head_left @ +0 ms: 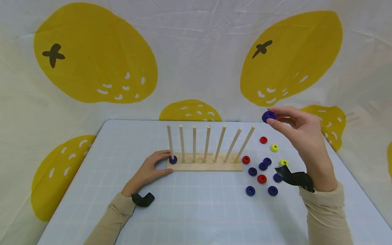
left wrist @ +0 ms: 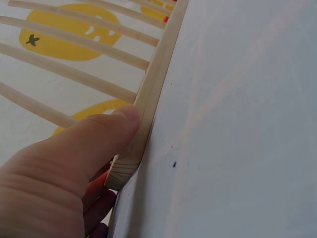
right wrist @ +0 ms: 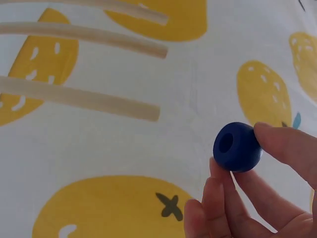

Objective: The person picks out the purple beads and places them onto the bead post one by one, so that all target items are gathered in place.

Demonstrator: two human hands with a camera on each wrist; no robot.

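Note:
In the head view, a wooden peg stand with a row of several upright pegs rests mid-table. A blue bead sits at the foot of its leftmost peg. My left hand grips the left end of the base; in the left wrist view the thumb presses one side, the other fingers partly hidden behind the wood. Raised above the table at the right, my right hand pinches another blue bead between thumb and fingertips. Its hole shows in the right wrist view, apart from the pegs.
Right of the stand lie loose beads: several blue ones, three red ones and two yellow ones. One blue bead is partly covered by the right wrist's black strap. A lemon-patterned cloth hangs behind the table.

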